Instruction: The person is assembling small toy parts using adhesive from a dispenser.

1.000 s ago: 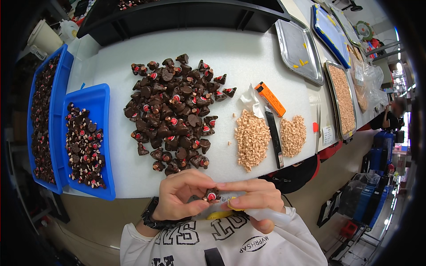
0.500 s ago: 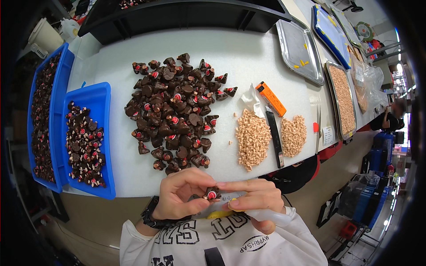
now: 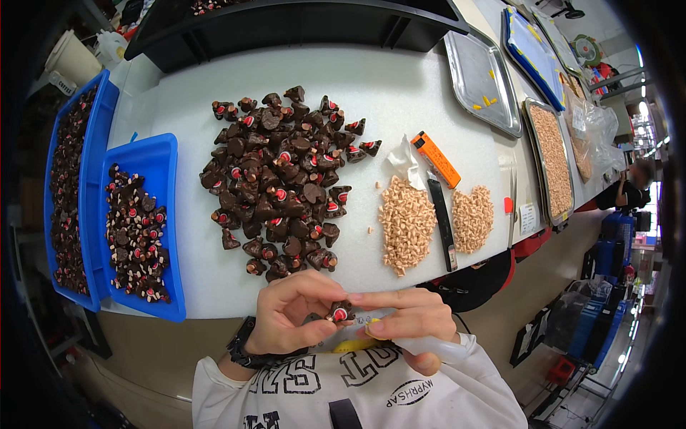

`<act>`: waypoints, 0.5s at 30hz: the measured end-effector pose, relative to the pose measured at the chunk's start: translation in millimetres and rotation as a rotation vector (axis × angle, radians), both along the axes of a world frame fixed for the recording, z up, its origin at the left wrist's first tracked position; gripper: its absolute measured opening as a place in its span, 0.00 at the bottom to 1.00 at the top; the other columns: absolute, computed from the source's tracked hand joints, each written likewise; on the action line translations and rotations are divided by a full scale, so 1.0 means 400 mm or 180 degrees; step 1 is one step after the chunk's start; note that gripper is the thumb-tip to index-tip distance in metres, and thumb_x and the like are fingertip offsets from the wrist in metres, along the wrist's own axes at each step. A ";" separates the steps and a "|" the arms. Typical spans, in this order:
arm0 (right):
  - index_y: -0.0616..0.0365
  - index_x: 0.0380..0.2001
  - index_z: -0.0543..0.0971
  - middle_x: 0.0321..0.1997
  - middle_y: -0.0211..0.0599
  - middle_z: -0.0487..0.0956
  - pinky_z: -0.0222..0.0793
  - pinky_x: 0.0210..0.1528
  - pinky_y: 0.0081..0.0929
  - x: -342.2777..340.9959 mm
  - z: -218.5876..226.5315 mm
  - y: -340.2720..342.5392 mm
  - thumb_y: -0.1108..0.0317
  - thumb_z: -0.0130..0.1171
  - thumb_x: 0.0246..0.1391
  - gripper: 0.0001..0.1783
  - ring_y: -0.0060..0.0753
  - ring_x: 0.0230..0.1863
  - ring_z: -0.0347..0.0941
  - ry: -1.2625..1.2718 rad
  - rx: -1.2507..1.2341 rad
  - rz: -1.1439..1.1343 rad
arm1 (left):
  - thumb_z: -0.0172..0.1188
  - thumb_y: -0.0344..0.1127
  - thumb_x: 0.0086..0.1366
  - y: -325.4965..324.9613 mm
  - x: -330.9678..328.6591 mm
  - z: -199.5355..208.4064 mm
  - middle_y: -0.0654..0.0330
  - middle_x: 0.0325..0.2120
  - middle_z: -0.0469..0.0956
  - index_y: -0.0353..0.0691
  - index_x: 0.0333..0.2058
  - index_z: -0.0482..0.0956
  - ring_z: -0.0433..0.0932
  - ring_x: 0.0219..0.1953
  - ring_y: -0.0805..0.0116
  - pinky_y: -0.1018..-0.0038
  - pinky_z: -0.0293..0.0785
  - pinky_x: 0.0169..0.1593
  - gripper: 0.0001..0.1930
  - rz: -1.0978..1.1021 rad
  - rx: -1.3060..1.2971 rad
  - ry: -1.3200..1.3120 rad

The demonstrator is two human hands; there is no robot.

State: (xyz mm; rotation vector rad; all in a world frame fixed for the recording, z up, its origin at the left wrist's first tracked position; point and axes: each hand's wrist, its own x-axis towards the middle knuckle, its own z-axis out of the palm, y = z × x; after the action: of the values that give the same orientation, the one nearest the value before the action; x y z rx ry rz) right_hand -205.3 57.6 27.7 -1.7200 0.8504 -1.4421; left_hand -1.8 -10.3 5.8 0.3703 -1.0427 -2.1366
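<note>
Just past the table's near edge, my left hand (image 3: 294, 314) pinches a small dark brown figurine (image 3: 340, 312) with a red-and-white round spot and a pale beige part. My right hand (image 3: 414, 318) is closed round a translucent whitish bottle-like thing (image 3: 441, 349), partly hidden by the fingers; a bit of yellow shows by its fingertip. The right index finger reaches across to the left fingertips, close above the figurine. Beyond my hands lies a heap of similar brown figurines (image 3: 275, 182). Two piles of small beige pieces (image 3: 407, 225) lie to the right.
Blue trays (image 3: 174, 186) of figurines stand on the left. A black bin (image 3: 300, 36) is at the back. Between the beige piles lies a black bar-shaped tool (image 3: 441, 225), with an orange box (image 3: 437, 161) behind. Metal trays (image 3: 511, 114) and tweezers (image 3: 513, 207) are farther right.
Hardly anything differs. Both hands keep their hold on the figurine and the bottle-like thing, with only a very slight shift of the fingers.
</note>
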 end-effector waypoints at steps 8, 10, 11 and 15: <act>0.67 0.44 0.75 0.27 0.43 0.80 0.77 0.35 0.40 0.000 0.007 0.002 0.50 0.36 0.65 0.30 0.60 0.51 0.75 -0.0048 0.0003 0.0022 | 0.61 0.24 0.59 0.003 -0.002 -0.004 0.49 0.43 0.71 0.25 0.47 0.72 0.75 0.44 0.66 0.70 0.77 0.48 0.17 -0.0023 0.0098 0.0128; 0.67 0.43 0.76 0.28 0.43 0.80 0.77 0.37 0.41 -0.001 0.009 0.001 0.48 0.36 0.64 0.30 0.61 0.51 0.74 0.0179 0.0008 -0.0006 | 0.60 0.24 0.60 0.004 -0.003 -0.002 0.48 0.43 0.71 0.25 0.47 0.71 0.75 0.44 0.65 0.70 0.78 0.48 0.17 -0.0015 0.0010 0.0088; 0.67 0.43 0.76 0.28 0.43 0.80 0.77 0.37 0.41 -0.008 0.014 -0.001 0.48 0.36 0.64 0.30 0.61 0.51 0.74 0.0193 0.0008 -0.0017 | 0.60 0.25 0.60 0.004 -0.004 0.001 0.48 0.43 0.71 0.24 0.47 0.71 0.75 0.44 0.64 0.69 0.78 0.47 0.17 0.0051 0.0064 0.0133; 0.60 0.55 0.65 0.31 0.55 0.81 0.77 0.41 0.49 -0.022 0.023 -0.001 0.52 0.45 0.62 0.26 0.66 0.45 0.76 0.0266 -0.0211 -0.0102 | 0.60 0.26 0.60 0.010 -0.007 -0.005 0.47 0.42 0.71 0.23 0.46 0.71 0.75 0.44 0.62 0.67 0.80 0.45 0.17 0.0403 0.0101 0.0229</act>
State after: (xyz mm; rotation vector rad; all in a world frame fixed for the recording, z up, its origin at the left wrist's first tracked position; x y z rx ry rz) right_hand -214.2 57.1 37.0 -1.8348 0.8870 -1.4426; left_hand -4.5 -6.3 3.9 0.3621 -0.9214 -2.0401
